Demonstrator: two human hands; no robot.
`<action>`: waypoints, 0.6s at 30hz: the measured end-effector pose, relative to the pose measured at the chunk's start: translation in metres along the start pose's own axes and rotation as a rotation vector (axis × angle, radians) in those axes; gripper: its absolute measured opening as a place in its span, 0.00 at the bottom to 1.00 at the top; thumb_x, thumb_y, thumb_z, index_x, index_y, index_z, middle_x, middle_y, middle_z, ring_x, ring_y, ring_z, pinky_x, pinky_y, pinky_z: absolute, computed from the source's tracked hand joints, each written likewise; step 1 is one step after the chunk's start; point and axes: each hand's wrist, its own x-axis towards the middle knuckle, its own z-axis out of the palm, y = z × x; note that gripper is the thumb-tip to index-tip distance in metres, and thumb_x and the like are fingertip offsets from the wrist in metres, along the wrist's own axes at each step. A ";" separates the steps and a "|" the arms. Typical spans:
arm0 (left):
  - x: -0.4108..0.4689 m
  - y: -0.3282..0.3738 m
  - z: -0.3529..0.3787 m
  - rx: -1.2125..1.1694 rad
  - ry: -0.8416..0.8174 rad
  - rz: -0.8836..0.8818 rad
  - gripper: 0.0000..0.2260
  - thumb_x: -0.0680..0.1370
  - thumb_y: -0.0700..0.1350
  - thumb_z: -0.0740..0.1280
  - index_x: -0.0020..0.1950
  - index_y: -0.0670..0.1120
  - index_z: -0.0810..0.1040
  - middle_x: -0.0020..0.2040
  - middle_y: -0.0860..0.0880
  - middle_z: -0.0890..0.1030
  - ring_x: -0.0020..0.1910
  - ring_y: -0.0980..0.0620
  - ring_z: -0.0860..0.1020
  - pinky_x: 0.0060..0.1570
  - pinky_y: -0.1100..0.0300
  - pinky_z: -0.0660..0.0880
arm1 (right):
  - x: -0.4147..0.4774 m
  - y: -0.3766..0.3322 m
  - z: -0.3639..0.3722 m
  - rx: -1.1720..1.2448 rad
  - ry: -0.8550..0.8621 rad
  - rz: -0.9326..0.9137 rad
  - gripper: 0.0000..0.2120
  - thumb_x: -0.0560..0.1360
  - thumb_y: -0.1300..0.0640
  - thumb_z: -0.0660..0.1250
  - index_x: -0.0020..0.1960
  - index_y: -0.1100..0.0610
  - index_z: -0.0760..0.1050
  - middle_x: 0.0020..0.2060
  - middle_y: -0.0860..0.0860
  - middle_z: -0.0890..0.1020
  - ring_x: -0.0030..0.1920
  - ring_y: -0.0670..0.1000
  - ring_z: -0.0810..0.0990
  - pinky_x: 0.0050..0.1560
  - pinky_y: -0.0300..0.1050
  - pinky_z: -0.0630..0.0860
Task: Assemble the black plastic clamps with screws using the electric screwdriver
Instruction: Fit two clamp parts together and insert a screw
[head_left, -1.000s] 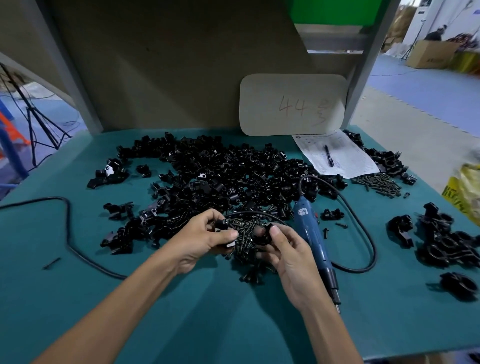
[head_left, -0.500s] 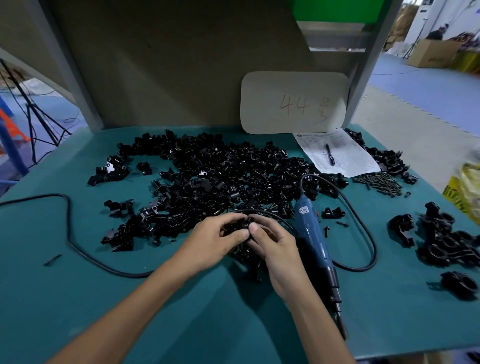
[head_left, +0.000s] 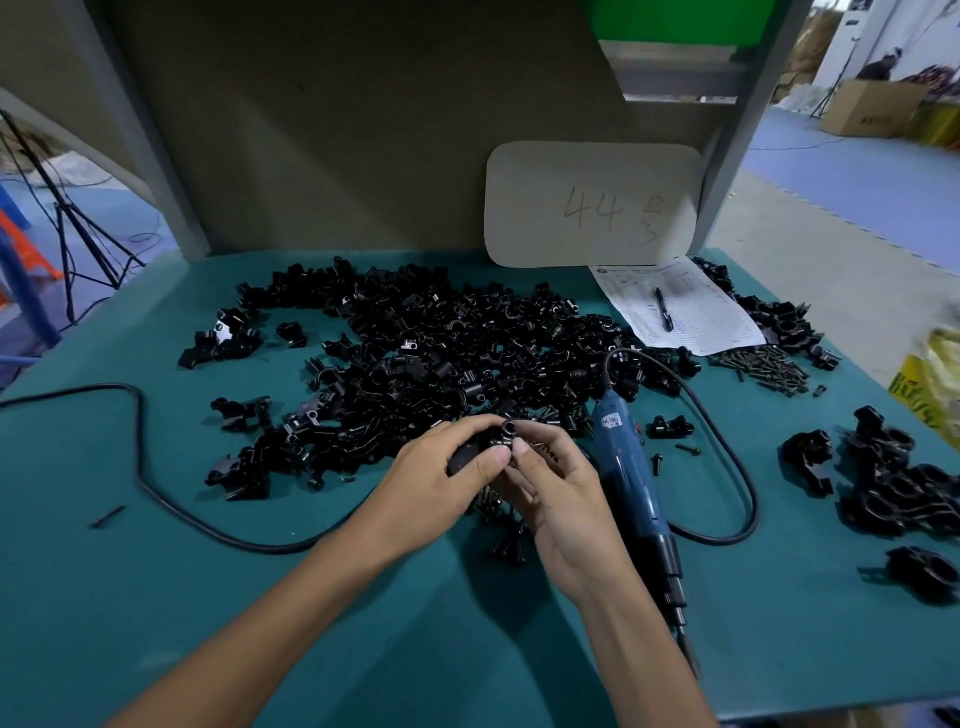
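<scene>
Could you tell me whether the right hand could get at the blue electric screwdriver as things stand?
Probably yes: the electric screwdriver lies uncovered beside the right hand, though that hand pinches a clamp piece.

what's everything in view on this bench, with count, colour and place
table: one, teal, under everything
loose clamp parts: many, black, heaped centre back
clamp cluster: several, black, right edge
screws: two heaps, dark, by paper and under hands
electric screwdriver: one, blue, right of the hands
cable: one, black, looping left and right
paper sheet: one, white, right back
pen: one, black, on the paper
card: one, beige, marked 44, back wall
held clamp: one, black, between both hands
left hand grip: one, bare, holds the clamp
right hand grip: one, bare, pinches the clamp
</scene>
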 end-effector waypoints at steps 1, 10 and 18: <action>0.000 0.001 0.000 -0.007 -0.007 0.006 0.21 0.76 0.67 0.63 0.68 0.65 0.73 0.62 0.63 0.78 0.62 0.68 0.74 0.59 0.68 0.70 | -0.001 -0.001 0.001 0.011 0.002 0.001 0.07 0.81 0.61 0.68 0.57 0.56 0.81 0.50 0.55 0.86 0.50 0.52 0.86 0.49 0.41 0.82; -0.001 0.001 -0.001 0.098 -0.061 0.010 0.27 0.77 0.68 0.58 0.73 0.59 0.71 0.63 0.63 0.78 0.63 0.64 0.75 0.63 0.60 0.73 | -0.003 -0.002 0.001 -0.034 0.010 0.013 0.01 0.80 0.60 0.70 0.50 0.57 0.80 0.43 0.55 0.84 0.45 0.50 0.85 0.48 0.41 0.82; -0.001 -0.001 0.000 0.049 -0.123 0.020 0.30 0.77 0.71 0.57 0.75 0.59 0.69 0.66 0.59 0.77 0.66 0.61 0.74 0.66 0.52 0.73 | -0.005 -0.005 0.001 0.000 -0.010 0.010 0.05 0.77 0.58 0.71 0.51 0.59 0.79 0.44 0.59 0.82 0.45 0.52 0.85 0.48 0.43 0.82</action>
